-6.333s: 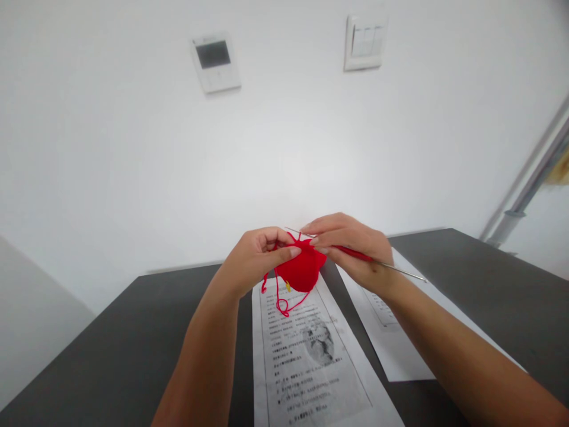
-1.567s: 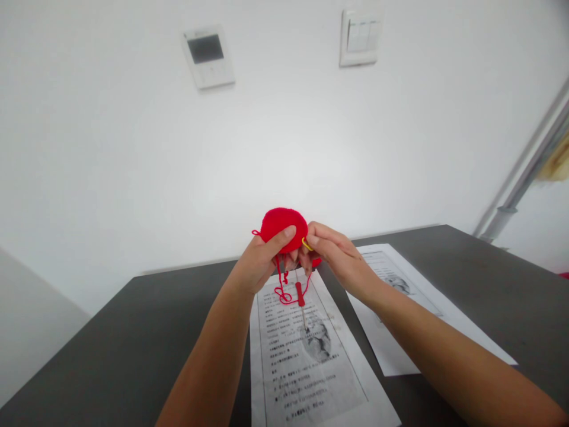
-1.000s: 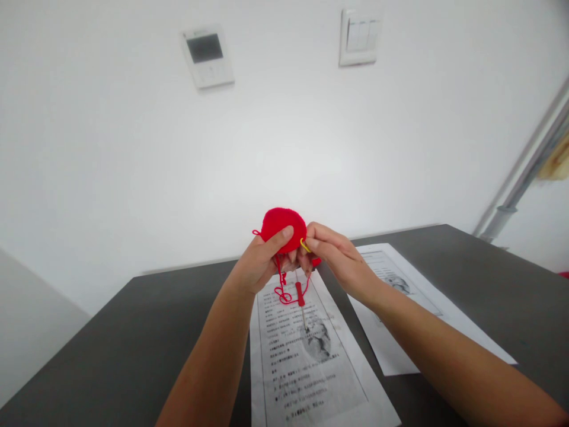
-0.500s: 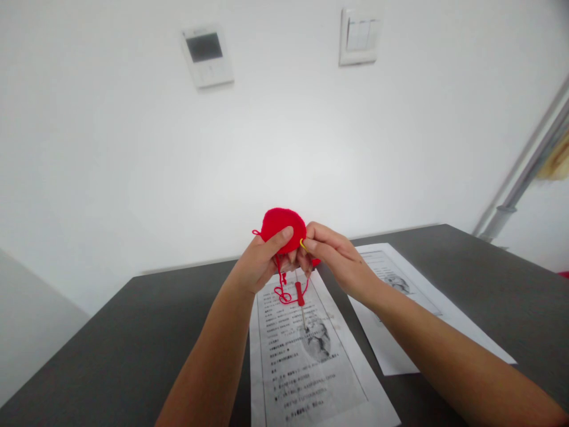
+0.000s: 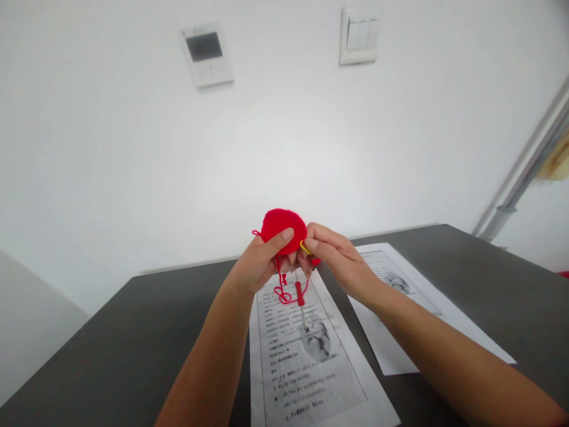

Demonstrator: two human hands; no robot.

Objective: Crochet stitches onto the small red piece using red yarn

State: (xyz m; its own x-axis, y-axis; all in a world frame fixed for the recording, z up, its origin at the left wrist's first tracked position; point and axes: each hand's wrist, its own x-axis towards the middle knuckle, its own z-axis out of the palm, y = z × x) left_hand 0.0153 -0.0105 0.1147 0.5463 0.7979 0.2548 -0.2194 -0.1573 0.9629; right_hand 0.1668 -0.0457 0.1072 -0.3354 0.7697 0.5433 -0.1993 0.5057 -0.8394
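A round red crochet piece (image 5: 276,225) is held up above the table, with my left hand (image 5: 260,258) closed on its lower left side and the thumb flat on its face. At its right edge my right hand (image 5: 335,249) pinches a small yellow loop, apparently a stitch marker (image 5: 305,247), which touches the edge of the piece. Red yarn (image 5: 281,292) hangs from the piece and curls over the printed sheet below. Beneath my hands lies a crochet hook (image 5: 299,294) with a red handle and thin metal shaft. Some fingertips are hidden behind the piece.
One printed sheet (image 5: 306,379) lies under the hook, and a second sheet (image 5: 400,332) lies to the right, partly under my right forearm. Both rest on a dark table (image 5: 133,332) against a white wall (image 5: 284,130). A grey pipe (image 5: 528,172) stands at the right.
The yellow stitch marker shows slightly more at the edge, and my right fingers have shifted very slightly. The rest looks the same.
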